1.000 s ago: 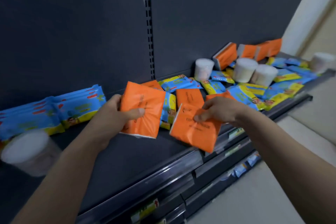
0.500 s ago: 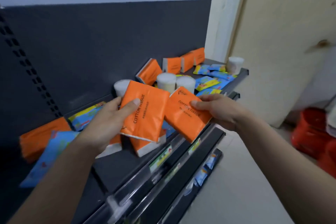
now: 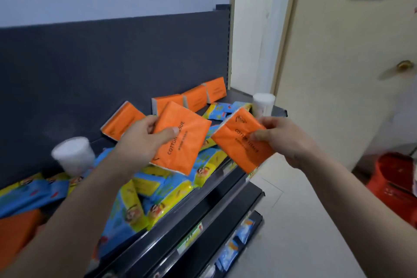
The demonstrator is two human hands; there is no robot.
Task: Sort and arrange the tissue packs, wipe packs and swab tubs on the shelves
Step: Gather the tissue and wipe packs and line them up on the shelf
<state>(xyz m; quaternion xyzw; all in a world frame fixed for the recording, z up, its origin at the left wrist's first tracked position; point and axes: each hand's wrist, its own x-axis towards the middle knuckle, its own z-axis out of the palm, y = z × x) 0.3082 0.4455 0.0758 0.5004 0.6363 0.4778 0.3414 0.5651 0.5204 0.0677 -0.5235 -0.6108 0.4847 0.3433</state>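
Note:
My left hand (image 3: 144, 140) grips an orange tissue pack (image 3: 187, 142) marked COTTON TISSUE, held above the top shelf (image 3: 203, 196). My right hand (image 3: 282, 140) pinches a second orange tissue pack (image 3: 239, 140) just right of the first, over the shelf's front edge. Several more orange tissue packs (image 3: 196, 97) lean against the dark back panel toward the shelf's right end. Blue and yellow wipe packs (image 3: 158, 194) lie jumbled under my hands. One white swab tub (image 3: 73, 156) stands at the left, another swab tub (image 3: 262, 102) at the shelf's right end.
Lower shelves (image 3: 225, 228) jut out below with price labels and a few blue packs. A cream door (image 3: 349, 74) with a brass knob stands to the right. An orange basket (image 3: 394, 180) sits on the floor by the door.
Both hands, each still holding its orange pack, have moved right along the shelf toward its end. The view swung right too, bringing the door and basket closer.

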